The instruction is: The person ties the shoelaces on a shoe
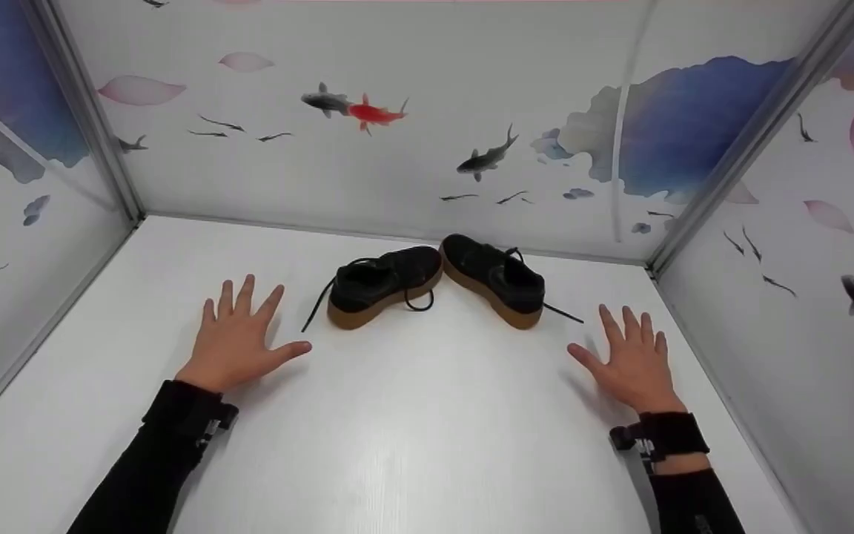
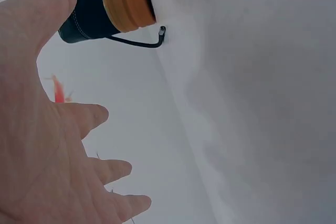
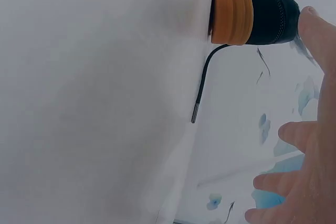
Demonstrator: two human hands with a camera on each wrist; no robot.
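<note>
Two black shoes with brown soles stand toward the back of the white table, toes together and heels spread apart. My left hand (image 1: 234,343), fingers spread and straight, is to the left of the left shoe (image 1: 382,285) and holds nothing. One loose lace of that shoe trails toward the thumb; another loops in front of its side. On the other side, my right hand (image 1: 631,363) is spread with nothing in it, right of and nearer than the right shoe (image 1: 497,280). A lace (image 3: 201,85) with a metal tip runs out from that shoe's heel along the table.
The white tabletop (image 1: 412,430) is enclosed by a back wall (image 1: 412,178) and two side walls printed with fish, petals and blue washes. Metal posts (image 1: 753,141) stand at the corners. A dark strap with a small camera (image 1: 623,437) sits on the right wrist.
</note>
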